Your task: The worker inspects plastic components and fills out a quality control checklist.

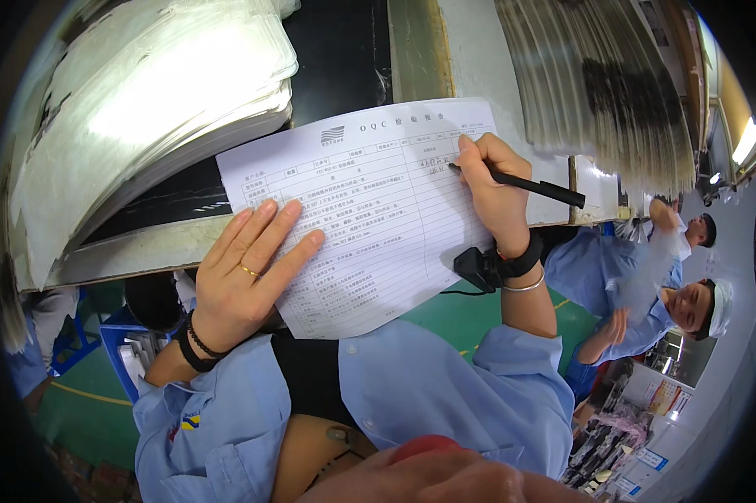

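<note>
A white printed form [357, 243] with ruled rows lies at the table's front edge, its lower part hanging over toward me. My left hand [248, 272] rests on its left side, fingers stretched out and spread; a gold ring is on one finger. In my right hand [495, 189] a black pen [545, 189] is pinched, slanting down to the left. Its tip is at the form's upper right, beside a few handwritten marks. Strapped to my right wrist is a small black device [478, 268], below the hand and over the paper's right edge.
A tall fanned stack of white sheets [176, 92] stands at the left of the table, another stack [596, 84] at the right. A blue crate [119, 356] sits below on the left. Two people in blue shirts [650, 277] are at the far right, over a green floor [93, 415].
</note>
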{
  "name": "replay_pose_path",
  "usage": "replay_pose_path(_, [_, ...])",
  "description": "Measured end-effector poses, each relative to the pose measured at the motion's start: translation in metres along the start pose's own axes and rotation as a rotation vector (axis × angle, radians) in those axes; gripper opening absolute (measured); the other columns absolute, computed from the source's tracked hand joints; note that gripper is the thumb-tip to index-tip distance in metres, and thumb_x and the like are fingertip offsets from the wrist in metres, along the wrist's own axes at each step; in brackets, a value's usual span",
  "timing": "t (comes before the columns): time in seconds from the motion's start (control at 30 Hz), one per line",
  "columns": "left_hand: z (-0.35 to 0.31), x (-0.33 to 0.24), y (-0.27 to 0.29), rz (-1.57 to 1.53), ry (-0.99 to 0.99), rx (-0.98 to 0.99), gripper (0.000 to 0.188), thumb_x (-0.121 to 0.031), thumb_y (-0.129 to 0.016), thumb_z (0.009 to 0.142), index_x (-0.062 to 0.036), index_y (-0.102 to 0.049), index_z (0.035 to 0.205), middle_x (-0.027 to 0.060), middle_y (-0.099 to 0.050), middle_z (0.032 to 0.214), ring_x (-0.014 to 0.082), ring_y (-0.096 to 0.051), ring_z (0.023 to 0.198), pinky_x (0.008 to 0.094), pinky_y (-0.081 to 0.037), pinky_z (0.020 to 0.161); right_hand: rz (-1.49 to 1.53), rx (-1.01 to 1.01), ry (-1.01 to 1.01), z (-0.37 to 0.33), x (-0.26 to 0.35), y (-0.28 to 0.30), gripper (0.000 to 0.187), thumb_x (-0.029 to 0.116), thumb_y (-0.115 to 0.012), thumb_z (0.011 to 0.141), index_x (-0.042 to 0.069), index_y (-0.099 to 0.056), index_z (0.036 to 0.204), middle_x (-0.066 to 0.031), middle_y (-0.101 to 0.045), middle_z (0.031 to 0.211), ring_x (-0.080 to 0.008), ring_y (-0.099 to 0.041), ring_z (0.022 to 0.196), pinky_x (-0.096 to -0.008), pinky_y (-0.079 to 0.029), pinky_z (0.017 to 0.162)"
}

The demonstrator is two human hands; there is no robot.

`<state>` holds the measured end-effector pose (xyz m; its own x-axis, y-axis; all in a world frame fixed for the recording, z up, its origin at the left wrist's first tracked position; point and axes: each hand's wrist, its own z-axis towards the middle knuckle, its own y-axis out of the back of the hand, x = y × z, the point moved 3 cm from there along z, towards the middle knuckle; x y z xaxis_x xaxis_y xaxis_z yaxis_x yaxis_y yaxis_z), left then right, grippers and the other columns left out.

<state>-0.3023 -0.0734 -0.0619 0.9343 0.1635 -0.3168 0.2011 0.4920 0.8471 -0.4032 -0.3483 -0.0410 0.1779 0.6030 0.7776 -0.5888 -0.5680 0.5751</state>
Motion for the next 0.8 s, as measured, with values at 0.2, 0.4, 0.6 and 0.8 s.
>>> replay_pose_path(0.2, [0.0006, -0.0006, 0.001, 0.051, -0.01, -0.015, 0.032, -0.012, -0.062, 0.079, -0.0175, -0.069, 0.11, 0.0099, -0.061, 0.122, 0.0255, -0.058, 0.114, 0.0368, -0.046, 0.097, -0.011, 0.051, 0.021, -0.0003, 0.0008, 0.0006, 0.028, 0.005, -0.063, 0.085, -0.001, -0.047, 0.063, 0.0007, -0.04, 0.053, -0.0044, -0.033, 0.052, -0.0238, -0.029, 0.046])
replay_pose_path(0.4, [-0.0008, 0.0, 0.0002, 0.032, -0.009, 0.001, 0.036, -0.01, -0.069, 0.074, -0.0165, -0.069, 0.109, 0.0113, -0.061, 0.124, 0.0276, -0.056, 0.117, 0.0388, -0.045, 0.099, -0.012, 0.046, 0.011, 0.0006, 0.0004, 0.0005, 0.028, 0.004, -0.062, 0.085, -0.001, -0.047, 0.063, 0.0009, -0.039, 0.053, -0.0047, -0.032, 0.052, -0.0244, -0.028, 0.046])
replay_pose_path(0.6, [-0.0017, 0.0005, -0.0004, 0.002, 0.005, 0.012, 0.042, -0.008, -0.077, 0.069, -0.0154, -0.069, 0.109, 0.0126, -0.06, 0.125, 0.0295, -0.054, 0.12, 0.0408, -0.043, 0.101, -0.004, 0.063, 0.023, 0.0004, 0.0, 0.0013, 0.028, 0.004, -0.062, 0.085, -0.001, -0.046, 0.063, 0.0005, -0.038, 0.053, -0.0047, -0.032, 0.052, -0.0246, -0.028, 0.046])
replay_pose_path(0.8, [-0.0019, 0.0001, -0.0007, 0.003, 0.008, 0.013, 0.041, -0.008, -0.076, 0.07, -0.0159, -0.069, 0.11, 0.0124, -0.06, 0.125, 0.0291, -0.054, 0.12, 0.0407, -0.043, 0.101, -0.012, 0.027, 0.016, -0.001, -0.0019, 0.0021, 0.029, 0.005, -0.063, 0.085, -0.001, -0.045, 0.062, 0.0004, -0.038, 0.053, -0.0048, -0.032, 0.053, -0.0245, -0.028, 0.046])
